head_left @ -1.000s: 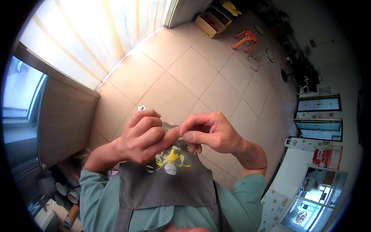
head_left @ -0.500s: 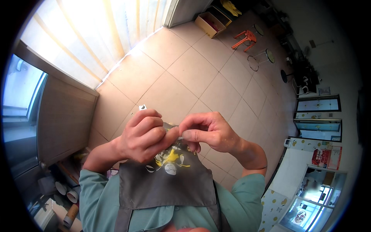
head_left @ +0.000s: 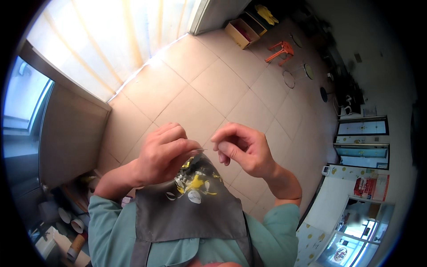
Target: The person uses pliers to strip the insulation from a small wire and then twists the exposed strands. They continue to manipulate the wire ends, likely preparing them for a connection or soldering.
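Beige tiled floor (head_left: 222,82); bright striped curtain (head_left: 111,40); orange stool (head_left: 287,47) beyond.

Your left hand (head_left: 164,151) pinches a thin, pale sliver (head_left: 203,149), too fine to identify, at its fingertips; your right hand (head_left: 247,149) is loosely curled just beside the sliver's tip, apart from your left, and whether it grips anything is unclear. Below both lies your dark apron (head_left: 191,218) with its yellow and white print; beyond stretches the tiled floor (head_left: 213,89), with an orange stool (head_left: 281,51) and a cardboard box (head_left: 242,36) on its far side.
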